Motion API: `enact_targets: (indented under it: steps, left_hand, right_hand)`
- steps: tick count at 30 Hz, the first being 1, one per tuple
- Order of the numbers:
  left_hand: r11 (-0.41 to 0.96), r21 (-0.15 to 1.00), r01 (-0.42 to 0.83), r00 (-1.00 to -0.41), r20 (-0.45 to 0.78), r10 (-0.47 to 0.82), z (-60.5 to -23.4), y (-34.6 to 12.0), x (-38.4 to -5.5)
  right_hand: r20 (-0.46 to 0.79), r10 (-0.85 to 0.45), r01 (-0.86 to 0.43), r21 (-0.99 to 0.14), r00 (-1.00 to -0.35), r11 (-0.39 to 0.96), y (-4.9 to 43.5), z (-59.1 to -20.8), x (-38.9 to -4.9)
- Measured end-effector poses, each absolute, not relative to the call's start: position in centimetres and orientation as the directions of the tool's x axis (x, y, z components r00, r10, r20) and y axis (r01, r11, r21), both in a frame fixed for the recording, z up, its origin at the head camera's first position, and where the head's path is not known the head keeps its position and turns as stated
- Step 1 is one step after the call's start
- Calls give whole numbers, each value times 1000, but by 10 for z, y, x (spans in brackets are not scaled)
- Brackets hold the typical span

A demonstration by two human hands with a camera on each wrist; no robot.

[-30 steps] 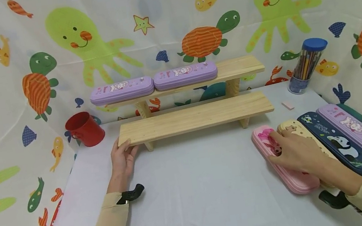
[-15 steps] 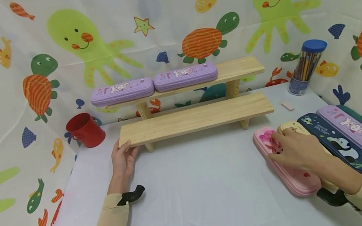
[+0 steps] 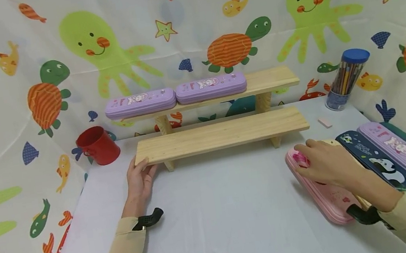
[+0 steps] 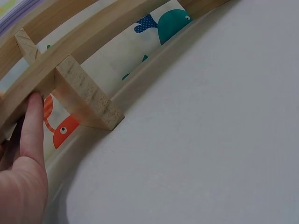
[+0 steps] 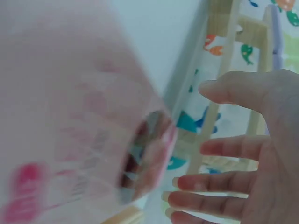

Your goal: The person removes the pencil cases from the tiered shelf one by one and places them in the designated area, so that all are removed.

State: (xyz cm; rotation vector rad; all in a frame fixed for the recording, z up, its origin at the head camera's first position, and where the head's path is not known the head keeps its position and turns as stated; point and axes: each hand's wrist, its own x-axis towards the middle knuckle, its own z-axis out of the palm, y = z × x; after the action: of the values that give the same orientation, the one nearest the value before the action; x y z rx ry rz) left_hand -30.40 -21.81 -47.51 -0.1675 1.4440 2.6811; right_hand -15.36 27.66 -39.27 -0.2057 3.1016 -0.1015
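The pink case (image 3: pixel 331 202) on the surface (image 3: pixel 219 211) is probably light and stiff — best gripped across its long sides. Right hand (image 3: pixel 327 164), spread and empty, is over it; left hand (image 3: pixel 140 181) pinches the shelf (image 3: pixel 224 134).

We get a bright head view and dimmer wrist views, soft shadows on the counter (image 3: pixel 231 209), the pink case (image 5: pixel 84 112) blurred at right wrist.
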Motion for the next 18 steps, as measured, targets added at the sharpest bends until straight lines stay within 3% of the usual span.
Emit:
enact_targets:
  steps: [9, 18]
  left_hand:
    - [-539, 830, -142, -988, -150, 29, -478, -220, -302]
    - [-534, 836, -129, -991, -132, 32, -477, -218, -304]
  right_hand:
    - [56, -219, -225, -118, -974, 967, 255, -367, -176]
    - [194, -357, -375, -66, -914, 925, 222, -337, -207]
